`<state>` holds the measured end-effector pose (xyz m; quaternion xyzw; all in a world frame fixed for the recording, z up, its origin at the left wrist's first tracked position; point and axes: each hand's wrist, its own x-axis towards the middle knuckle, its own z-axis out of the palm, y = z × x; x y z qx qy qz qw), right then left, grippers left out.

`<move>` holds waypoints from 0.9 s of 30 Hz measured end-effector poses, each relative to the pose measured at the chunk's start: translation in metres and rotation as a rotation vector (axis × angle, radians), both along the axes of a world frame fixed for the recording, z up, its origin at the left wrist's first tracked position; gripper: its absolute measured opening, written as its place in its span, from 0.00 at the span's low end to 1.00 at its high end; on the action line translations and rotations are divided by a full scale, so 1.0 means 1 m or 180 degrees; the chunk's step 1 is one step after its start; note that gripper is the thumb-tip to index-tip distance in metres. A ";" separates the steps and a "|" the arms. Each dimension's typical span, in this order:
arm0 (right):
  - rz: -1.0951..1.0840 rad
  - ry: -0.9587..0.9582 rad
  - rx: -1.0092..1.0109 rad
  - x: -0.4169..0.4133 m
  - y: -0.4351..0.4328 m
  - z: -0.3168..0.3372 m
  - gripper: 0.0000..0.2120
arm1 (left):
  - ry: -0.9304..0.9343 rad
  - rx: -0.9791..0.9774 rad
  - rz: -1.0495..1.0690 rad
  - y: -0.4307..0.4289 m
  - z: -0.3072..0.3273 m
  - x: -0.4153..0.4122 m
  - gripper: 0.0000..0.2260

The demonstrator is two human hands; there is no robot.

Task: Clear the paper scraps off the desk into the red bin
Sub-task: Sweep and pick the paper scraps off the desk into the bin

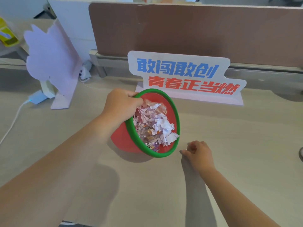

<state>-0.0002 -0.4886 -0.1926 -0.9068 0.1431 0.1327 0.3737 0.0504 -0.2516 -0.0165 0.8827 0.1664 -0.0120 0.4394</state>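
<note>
Tilting right (mouth up-right), red bin point(122, 138) in left hand point(120, 104)

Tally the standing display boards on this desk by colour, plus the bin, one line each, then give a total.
White board with blue and red lettering: 1
Pale purple board: 1
Red bin with a green rim, held tilted by the left hand: 1
Total: 3
</note>
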 end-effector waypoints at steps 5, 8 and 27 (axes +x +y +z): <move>0.0236 -0.0281 -0.0297 -0.004 0.004 -0.007 0.05 | 0.0028 -0.0088 -0.0107 0.001 0.000 0.006 0.09; 0.0268 -0.0404 -0.0358 -0.004 0.006 -0.008 0.06 | 0.0010 -0.0145 -0.0114 0.002 0.000 0.007 0.11; -0.0818 -0.1371 0.1368 0.020 0.057 0.107 0.04 | 0.0050 -0.0311 -0.0229 0.004 -0.001 0.007 0.07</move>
